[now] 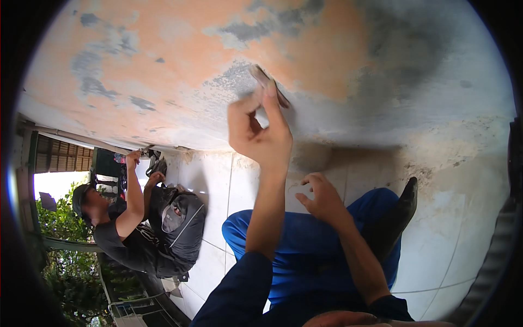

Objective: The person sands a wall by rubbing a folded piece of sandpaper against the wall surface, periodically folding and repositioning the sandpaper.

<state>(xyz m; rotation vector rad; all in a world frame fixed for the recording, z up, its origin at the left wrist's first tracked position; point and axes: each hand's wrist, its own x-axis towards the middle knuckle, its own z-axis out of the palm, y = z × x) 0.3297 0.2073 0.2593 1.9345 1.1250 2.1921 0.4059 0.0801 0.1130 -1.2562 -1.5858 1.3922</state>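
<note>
L hand [268, 87] pinches a thin flat pc [262, 76] at the wall [338, 54] by a worn grey patch [231, 79], well above the wall's bottom edge; can't tell if it touches. R hand [322, 200] is near the blue trousers [294, 229], fingers apart, nothing visible in it. Pc is prob. light, stiff, maybe dusty-slick: grip mid-length, 1 thumb + 2 fingers.

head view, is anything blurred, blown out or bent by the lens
Head view: the left hand and its flat tool look slightly blurred, perhaps from motion; head view, left side: daylight beside the plants is blown out to white; head view, lower right: seams in the tiled floor look bowed.
</note>
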